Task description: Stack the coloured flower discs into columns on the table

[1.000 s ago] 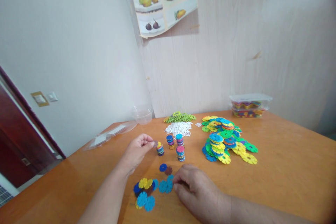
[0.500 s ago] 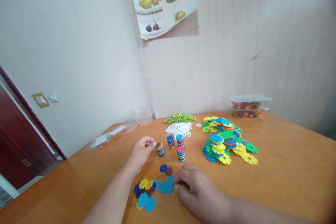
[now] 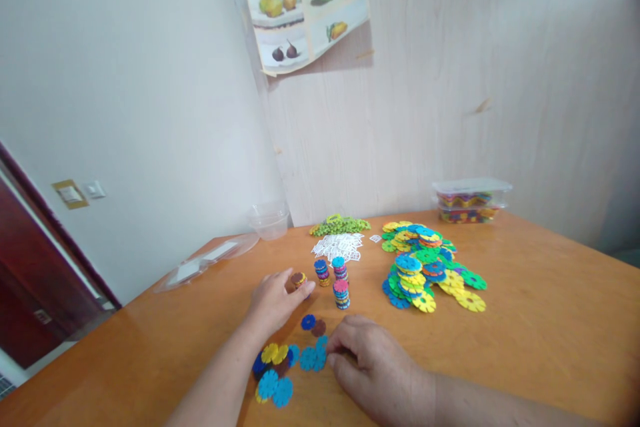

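My left hand (image 3: 278,300) closes around a short stack of notched plastic discs (image 3: 299,278) with a brown disc on top; the thumb lies across its front and hides most of it. Three other stacks stand to its right: a blue-topped stack (image 3: 321,272), a light-blue-topped stack (image 3: 339,268) and a pink-topped stack (image 3: 341,293). My right hand (image 3: 367,360) rests on the table, its fingers curled in towards the thumb beside loose light-blue discs (image 3: 312,357). Whatever its fingertips pinch is hidden. A dark blue disc (image 3: 308,322) and a brown disc (image 3: 319,327) lie between the hands.
Yellow discs (image 3: 275,353) and other loose discs lie by my left forearm. Larger flower discs (image 3: 425,267) form a heap on the right. Behind the stacks are white pieces (image 3: 337,247) and green pieces (image 3: 340,225). Clear containers (image 3: 470,202) and a clear tub (image 3: 269,221) stand further back.
My left hand has gone from pinching at the brown top disc to wrapping round the stack, its thumb now in front. The right hand keeps its place. The view has shifted slightly.
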`<action>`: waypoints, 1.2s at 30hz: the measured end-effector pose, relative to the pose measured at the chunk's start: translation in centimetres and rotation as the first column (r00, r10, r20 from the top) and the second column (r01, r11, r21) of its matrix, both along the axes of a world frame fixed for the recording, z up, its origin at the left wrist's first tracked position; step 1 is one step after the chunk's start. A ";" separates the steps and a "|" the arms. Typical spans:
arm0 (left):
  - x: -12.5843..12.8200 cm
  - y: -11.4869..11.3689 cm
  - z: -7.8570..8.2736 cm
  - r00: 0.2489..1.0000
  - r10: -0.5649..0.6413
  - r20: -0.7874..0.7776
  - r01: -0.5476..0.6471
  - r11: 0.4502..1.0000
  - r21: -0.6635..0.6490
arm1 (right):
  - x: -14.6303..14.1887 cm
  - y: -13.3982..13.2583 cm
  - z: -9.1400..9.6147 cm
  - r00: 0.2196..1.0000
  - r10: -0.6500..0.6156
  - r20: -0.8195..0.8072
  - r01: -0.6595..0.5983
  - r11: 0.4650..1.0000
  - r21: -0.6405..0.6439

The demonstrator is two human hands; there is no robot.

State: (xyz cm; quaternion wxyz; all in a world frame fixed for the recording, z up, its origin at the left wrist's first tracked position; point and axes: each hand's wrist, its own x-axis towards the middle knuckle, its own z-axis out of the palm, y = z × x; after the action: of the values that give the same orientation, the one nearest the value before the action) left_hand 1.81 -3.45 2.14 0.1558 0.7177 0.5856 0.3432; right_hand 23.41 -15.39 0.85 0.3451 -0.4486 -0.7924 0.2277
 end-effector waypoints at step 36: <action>-0.8 -2.9 3.1 0.955 -0.283 -0.088 0.249 0.928 -0.278 | 0.3 -0.1 -0.4 1.000 0.002 -0.016 -0.002 1.000 -0.011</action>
State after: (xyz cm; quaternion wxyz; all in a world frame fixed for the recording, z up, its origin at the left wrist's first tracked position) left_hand 1.02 -6.38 5.27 0.2574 0.7836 0.5319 0.1917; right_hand 23.72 -15.46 0.47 0.3485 -0.4478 -0.7889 0.2360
